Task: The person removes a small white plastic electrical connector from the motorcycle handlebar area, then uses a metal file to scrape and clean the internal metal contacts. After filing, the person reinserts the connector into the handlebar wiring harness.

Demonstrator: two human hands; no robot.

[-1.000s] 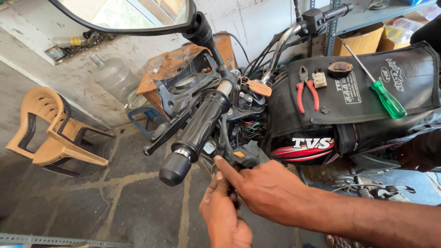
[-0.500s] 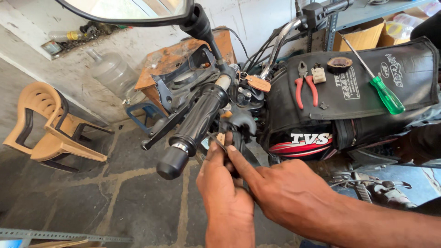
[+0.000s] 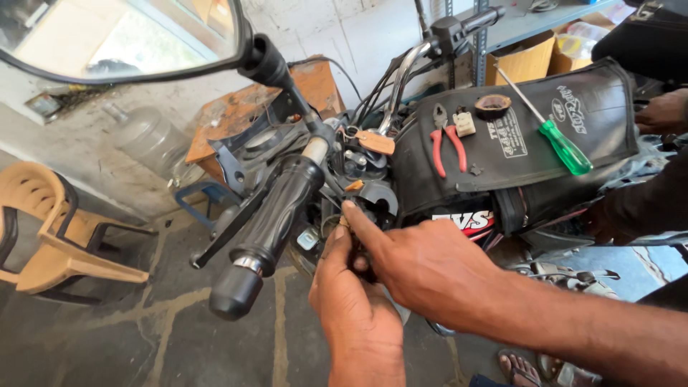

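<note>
Both hands are bunched just under the inner end of the handlebar grip point(image 3: 269, 215), at the switch housing point(image 3: 373, 199) of the motorcycle. The left hand point(image 3: 355, 301) comes up from below with its fingers curled around something small and dark beneath that housing; what it pinches is hidden by the fingers, so I cannot tell exactly what it holds. The right hand point(image 3: 430, 265) lies across from the right, forefinger stretched out and its tip pressed against the lower edge of the housing, the other fingers folded under. Compared with a second ago, the view has closed in and the grip sits higher and nearer, and the right forefinger has moved from pointing below the grip's end cap to touching the housing itself, while the left hand has risen to meet it. That suggests the work has narrowed from approaching the spot to handling a small part right at the housing. Beyond the grip, on the black tank cover point(image 3: 523, 143), lie red-handled pliers point(image 3: 446, 143), a green-handled screwdriver point(image 3: 562, 143) and a small round piece point(image 3: 493, 106), all untouched and well apart from the hands. Above the grip is the mirror point(image 3: 122, 36); to the left of the grip, on the floor, stands a tan plastic chair point(image 3: 50, 229). Another person's hand point(image 3: 663, 111) rests at the far right edge.
</note>
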